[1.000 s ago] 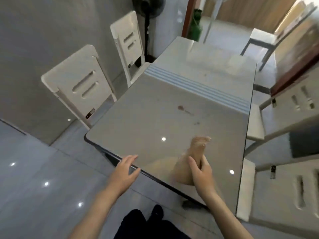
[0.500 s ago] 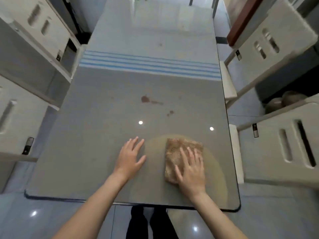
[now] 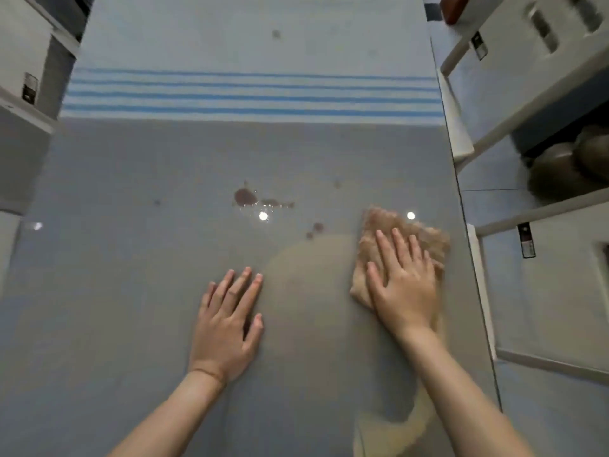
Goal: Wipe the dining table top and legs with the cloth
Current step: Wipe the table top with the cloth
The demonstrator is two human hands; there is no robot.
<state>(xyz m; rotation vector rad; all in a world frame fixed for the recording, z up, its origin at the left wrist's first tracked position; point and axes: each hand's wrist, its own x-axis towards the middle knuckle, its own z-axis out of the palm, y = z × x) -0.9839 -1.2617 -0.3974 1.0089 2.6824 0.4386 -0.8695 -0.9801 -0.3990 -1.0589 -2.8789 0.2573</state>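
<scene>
A tan folded cloth (image 3: 379,225) lies flat on the glossy grey dining table top (image 3: 131,258), near its right edge. My right hand (image 3: 400,285) presses on the cloth with straight, spread fingers. My left hand (image 3: 227,321) rests flat on the bare table to the left of the cloth, about a hand's width away. A brown stain (image 3: 245,196) with smaller spots (image 3: 314,229) marks the table just beyond both hands. The table legs are hidden.
A band of blue and white stripes (image 3: 250,95) crosses the table farther away. White chairs stand close along the right side (image 3: 540,291) and the left side (image 3: 19,77). A dark speck (image 3: 276,34) sits on the far half.
My right hand has slid the cloth forward and to the right, toward the table's right edge. The left hand stays flat on the table. The view has moved closer over the table.
</scene>
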